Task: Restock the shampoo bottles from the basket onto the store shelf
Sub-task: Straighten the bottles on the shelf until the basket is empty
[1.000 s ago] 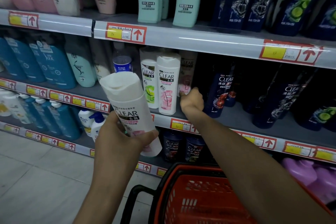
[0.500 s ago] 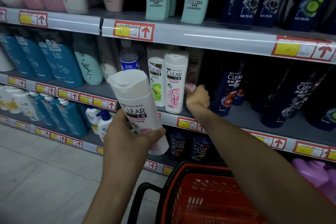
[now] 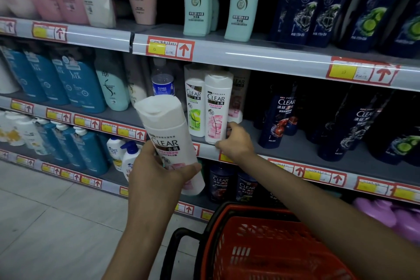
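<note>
My left hand [image 3: 156,173] grips a white CLEAR shampoo bottle [image 3: 168,136] with a pink label, held tilted in front of the middle shelf [image 3: 295,150]. On that shelf stand a white CLEAR bottle with a green label [image 3: 194,102] and one with a pink label [image 3: 217,107], another partly hidden behind them. My right hand [image 3: 236,141] reaches to the shelf's front edge; its thumb and fingers close around the base of the pink-label shelf bottle. The red basket [image 3: 261,245] with a black handle sits below my right arm; what it holds is not visible.
Dark blue CLEAR bottles [image 3: 276,118] stand right of my right hand, with bare shelf between. Teal and blue bottles [image 3: 75,84] fill the left. A water bottle [image 3: 162,79] stands behind the held bottle. The upper shelf edge [image 3: 250,57] overhangs. Purple bottles [image 3: 391,213] sit low right.
My right hand has drawn back from deeper in the shelf to the front pink-label bottle's base. My left hand and its bottle have shifted slightly right.
</note>
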Tool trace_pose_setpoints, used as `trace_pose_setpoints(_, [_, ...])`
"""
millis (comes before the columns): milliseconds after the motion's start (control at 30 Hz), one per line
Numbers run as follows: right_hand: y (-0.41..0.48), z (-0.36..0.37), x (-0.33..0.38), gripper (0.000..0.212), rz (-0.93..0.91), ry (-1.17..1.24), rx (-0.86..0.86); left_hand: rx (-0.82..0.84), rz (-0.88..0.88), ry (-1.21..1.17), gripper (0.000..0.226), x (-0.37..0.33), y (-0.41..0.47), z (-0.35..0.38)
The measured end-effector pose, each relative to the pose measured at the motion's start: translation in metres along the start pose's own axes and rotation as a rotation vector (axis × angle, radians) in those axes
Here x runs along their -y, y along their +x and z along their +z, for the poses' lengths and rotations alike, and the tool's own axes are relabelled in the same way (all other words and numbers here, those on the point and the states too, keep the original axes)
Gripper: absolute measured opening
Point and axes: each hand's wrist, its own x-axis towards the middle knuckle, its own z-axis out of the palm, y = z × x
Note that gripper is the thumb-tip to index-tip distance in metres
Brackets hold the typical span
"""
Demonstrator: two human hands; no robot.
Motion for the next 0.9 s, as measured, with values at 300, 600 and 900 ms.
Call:
trace_pose_setpoints(300, [0.0,0.01,0.006,0.046,-0.013,-0.126,-0.171,0.011,-0.008,-0.019,0.061,0.0,0.0,0.005])
trace_pose_setpoints(600, [0.008,-0.014,-0.01,0.039,0.062,-0.136,-0.296,0.012,-0.011,-0.026,0.063,-0.001,0.0,0.007])
trace_pose_setpoints(900, [0.027,-0.002,0.003,0.037,0.09,-0.205,-0.29,0.012,-0.009,-0.052,0.063,0.0,0.003,0.009])
